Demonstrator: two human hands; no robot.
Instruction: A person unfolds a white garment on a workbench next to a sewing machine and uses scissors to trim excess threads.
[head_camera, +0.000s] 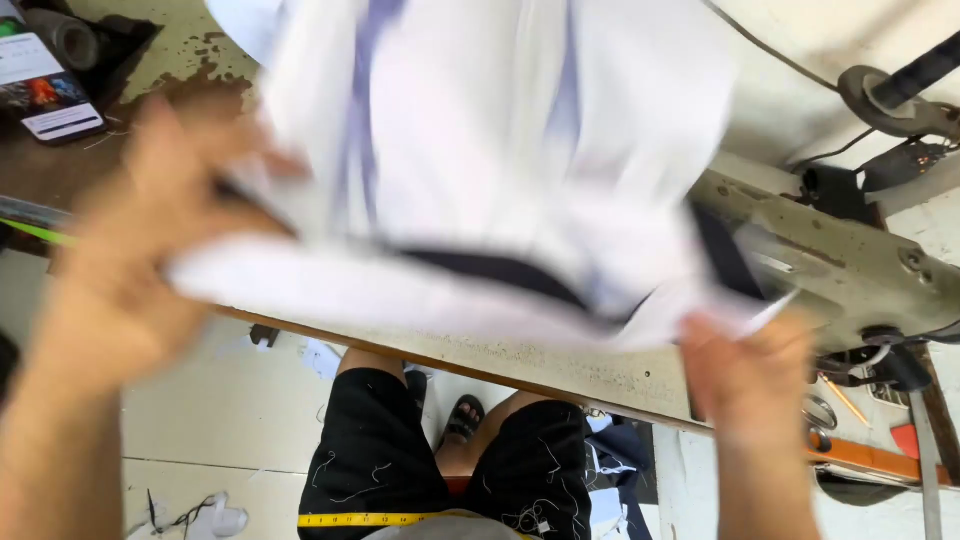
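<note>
Clearly soft and light, the white garment (500, 150) with a dark trim hangs above the tabletop (560, 375) beside the sewing machine (840, 270). Left hand (130, 270) and right hand (750, 370) both pinch its lower edge, the best hold; limp cloth likely sags between.

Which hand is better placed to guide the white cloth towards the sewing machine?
Probably the right hand. It grips the white cloth at the edge lying next to the sewing machine. The left hand holds the far end, away from the machine, and is blurred.
</note>
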